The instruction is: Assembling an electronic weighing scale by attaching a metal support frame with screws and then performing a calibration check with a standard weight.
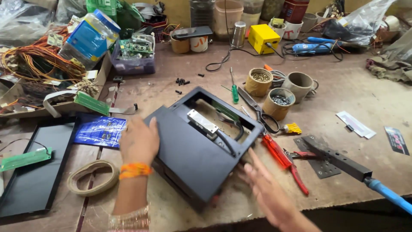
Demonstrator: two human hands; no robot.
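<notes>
A black box-shaped housing (195,157) lies tilted on the wooden workbench (343,99), its open part showing a silver metal bar (202,120), black cables and a green circuit board inside. My left hand (138,141), with orange thread and bangles at the wrist, rests flat against the housing's left edge. My right hand (262,185) is blurred, fingers spread, just off the housing's lower right corner; it holds nothing.
Red-handled pliers (284,160), scissors (257,112), a green screwdriver (234,92) and three small cups of screws (278,103) lie to the right. A metal bar with blue handle (343,163) sits far right. Tape roll (92,177), black panel (36,176) and wire tangle (38,60) are left.
</notes>
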